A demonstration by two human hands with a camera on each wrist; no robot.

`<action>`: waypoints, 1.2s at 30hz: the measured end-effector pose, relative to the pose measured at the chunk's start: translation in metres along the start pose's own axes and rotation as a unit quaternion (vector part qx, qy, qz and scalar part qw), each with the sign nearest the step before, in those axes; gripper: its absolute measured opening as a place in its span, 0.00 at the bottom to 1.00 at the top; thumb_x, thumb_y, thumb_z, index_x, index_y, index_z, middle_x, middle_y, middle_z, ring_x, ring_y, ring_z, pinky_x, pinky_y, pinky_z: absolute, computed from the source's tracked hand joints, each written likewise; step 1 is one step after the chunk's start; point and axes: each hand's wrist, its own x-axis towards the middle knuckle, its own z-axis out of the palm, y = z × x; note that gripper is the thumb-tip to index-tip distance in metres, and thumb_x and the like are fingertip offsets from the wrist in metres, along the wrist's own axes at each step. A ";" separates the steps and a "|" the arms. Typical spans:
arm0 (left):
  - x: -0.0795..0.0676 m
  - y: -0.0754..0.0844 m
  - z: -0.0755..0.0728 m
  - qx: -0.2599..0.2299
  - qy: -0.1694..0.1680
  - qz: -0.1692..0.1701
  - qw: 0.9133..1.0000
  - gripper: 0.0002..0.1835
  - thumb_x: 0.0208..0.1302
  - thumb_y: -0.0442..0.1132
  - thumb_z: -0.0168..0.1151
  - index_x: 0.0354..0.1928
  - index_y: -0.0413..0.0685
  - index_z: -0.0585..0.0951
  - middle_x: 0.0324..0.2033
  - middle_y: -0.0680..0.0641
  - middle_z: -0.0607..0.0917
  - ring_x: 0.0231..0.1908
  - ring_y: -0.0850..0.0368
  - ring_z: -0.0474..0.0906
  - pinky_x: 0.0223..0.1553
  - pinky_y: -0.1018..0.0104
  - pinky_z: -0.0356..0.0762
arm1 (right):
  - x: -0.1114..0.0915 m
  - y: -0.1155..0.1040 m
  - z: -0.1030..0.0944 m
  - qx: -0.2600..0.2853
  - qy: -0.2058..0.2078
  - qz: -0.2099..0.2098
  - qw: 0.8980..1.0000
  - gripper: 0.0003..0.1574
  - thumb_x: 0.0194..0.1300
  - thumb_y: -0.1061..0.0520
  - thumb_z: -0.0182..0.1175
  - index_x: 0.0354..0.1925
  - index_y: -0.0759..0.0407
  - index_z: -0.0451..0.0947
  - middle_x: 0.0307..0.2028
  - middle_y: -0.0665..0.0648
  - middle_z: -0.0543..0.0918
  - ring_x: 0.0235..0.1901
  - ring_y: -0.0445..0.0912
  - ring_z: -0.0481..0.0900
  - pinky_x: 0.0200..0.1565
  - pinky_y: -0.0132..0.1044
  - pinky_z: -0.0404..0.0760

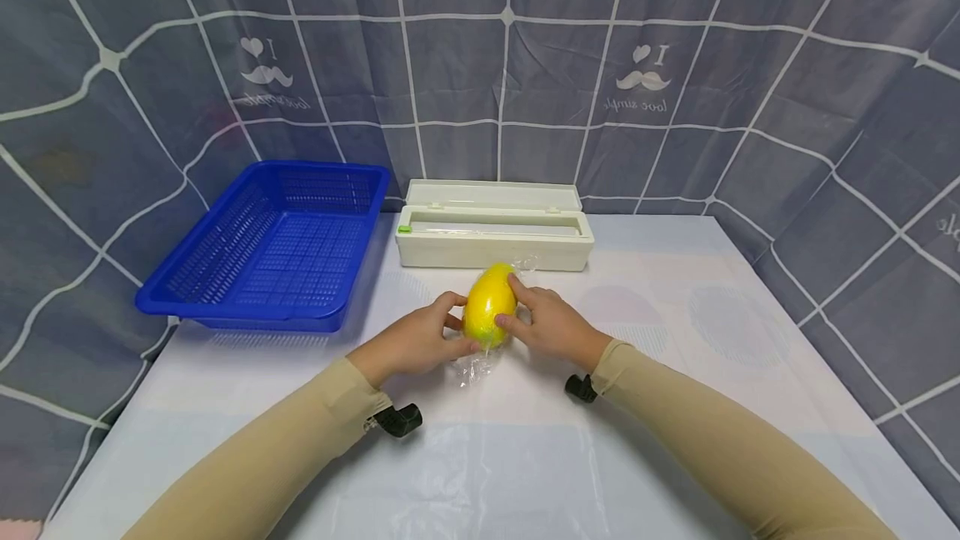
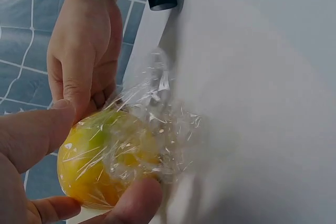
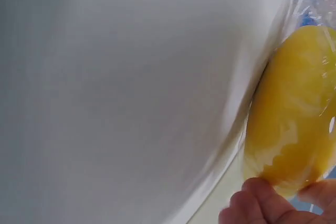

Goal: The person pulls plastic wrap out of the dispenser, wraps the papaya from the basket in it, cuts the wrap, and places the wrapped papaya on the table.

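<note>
A yellow mango-like fruit, wrapped in clear cling film, is between both hands near the middle of the table. Its end in the left wrist view shows a green tint under crumpled film. My left hand holds the fruit's left side, with thumb and fingers curved around it. From the right, my right hand grips it with the thumb at the near side and fingers at the far end. In the right wrist view, fingertips press the film-covered fruit; its underside is hidden.
Just behind the hands stands a white cling film dispenser box, its lid raised and a green slider at its left. A blue plastic basket sits at the back left. Grey checked curtains border the white table.
</note>
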 end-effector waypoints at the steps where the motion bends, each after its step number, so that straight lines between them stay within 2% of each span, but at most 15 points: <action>1: -0.001 0.000 0.000 -0.002 0.000 0.001 1.000 0.41 0.68 0.60 0.69 0.75 0.54 0.65 0.61 0.43 0.86 0.56 0.48 0.85 0.62 0.41 0.79 | 0.000 -0.001 0.000 0.009 -0.003 0.000 1.000 0.54 0.77 0.35 0.57 0.84 0.59 0.48 0.73 0.70 0.72 0.73 0.64 0.71 0.74 0.60 0.70; 5: -0.004 0.000 0.003 -0.028 -0.005 0.000 1.000 0.39 0.68 0.58 0.70 0.73 0.50 0.65 0.59 0.43 0.87 0.49 0.53 0.87 0.59 0.45 0.82 | -0.003 -0.006 -0.002 0.043 -0.009 0.004 0.999 0.54 0.76 0.39 0.61 0.84 0.57 0.48 0.72 0.71 0.72 0.69 0.62 0.75 0.70 0.59 0.75; 9: -0.005 0.001 0.006 -0.055 -0.015 -0.001 0.998 0.39 0.70 0.55 0.69 0.74 0.48 0.64 0.56 0.45 0.88 0.41 0.59 0.88 0.55 0.49 0.83 | -0.005 -0.008 -0.005 0.051 -0.014 0.007 0.999 0.53 0.75 0.39 0.61 0.84 0.56 0.50 0.69 0.72 0.73 0.63 0.59 0.78 0.65 0.57 0.79; 15: -0.006 0.002 0.009 -0.058 -0.025 0.004 0.998 0.41 0.70 0.55 0.70 0.75 0.48 0.61 0.52 0.47 0.90 0.42 0.59 0.87 0.56 0.49 0.82 | -0.007 -0.009 -0.010 0.040 -0.029 0.007 0.999 0.52 0.74 0.37 0.61 0.84 0.53 0.54 0.65 0.69 0.75 0.49 0.52 0.79 0.53 0.48 0.82; 19: -0.006 0.001 0.010 -0.028 -0.021 0.013 0.999 0.42 0.69 0.55 0.71 0.76 0.49 0.61 0.52 0.48 0.90 0.44 0.59 0.87 0.57 0.48 0.82 | -0.007 -0.008 -0.011 0.033 -0.032 0.008 0.999 0.51 0.74 0.36 0.61 0.83 0.52 0.55 0.62 0.67 0.76 0.42 0.50 0.77 0.48 0.45 0.80; 24: -0.008 0.000 0.009 0.065 -0.001 0.029 0.997 0.42 0.66 0.52 0.74 0.76 0.53 0.63 0.54 0.52 0.88 0.42 0.62 0.85 0.54 0.52 0.84 | -0.004 -0.009 -0.009 0.032 -0.035 0.013 0.999 0.50 0.73 0.34 0.60 0.83 0.48 0.55 0.62 0.66 0.76 0.46 0.51 0.78 0.52 0.47 0.80; 27: -0.012 0.003 0.008 0.127 0.011 0.049 0.991 0.42 0.65 0.49 0.76 0.75 0.52 0.64 0.55 0.52 0.87 0.40 0.60 0.84 0.52 0.53 0.84 | -0.001 -0.008 -0.007 0.033 -0.043 0.012 0.998 0.51 0.73 0.33 0.59 0.84 0.47 0.54 0.60 0.65 0.77 0.46 0.51 0.77 0.53 0.47 0.79; 30: -0.016 0.005 0.007 0.182 0.023 0.090 0.979 0.40 0.64 0.48 0.77 0.74 0.52 0.67 0.56 0.50 0.86 0.44 0.55 0.85 0.53 0.54 0.84 | 0.001 -0.008 -0.006 0.032 -0.050 0.008 0.998 0.51 0.74 0.32 0.58 0.84 0.46 0.53 0.57 0.64 0.78 0.45 0.51 0.77 0.51 0.45 0.78; 33: -0.020 0.006 0.008 0.229 0.036 0.151 0.961 0.38 0.63 0.48 0.78 0.72 0.51 0.71 0.54 0.49 0.85 0.45 0.54 0.84 0.52 0.55 0.84 | 0.004 -0.007 -0.006 0.027 -0.052 0.004 0.998 0.51 0.74 0.31 0.57 0.84 0.45 0.52 0.56 0.64 0.78 0.44 0.51 0.77 0.50 0.45 0.78; 36: -0.022 0.005 0.009 0.260 0.048 0.219 0.939 0.33 0.62 0.48 0.78 0.67 0.52 0.78 0.50 0.51 0.84 0.40 0.57 0.81 0.48 0.59 0.83 | 0.005 -0.007 -0.007 0.022 -0.054 0.004 0.998 0.51 0.74 0.30 0.56 0.84 0.44 0.52 0.57 0.65 0.78 0.45 0.51 0.77 0.51 0.46 0.78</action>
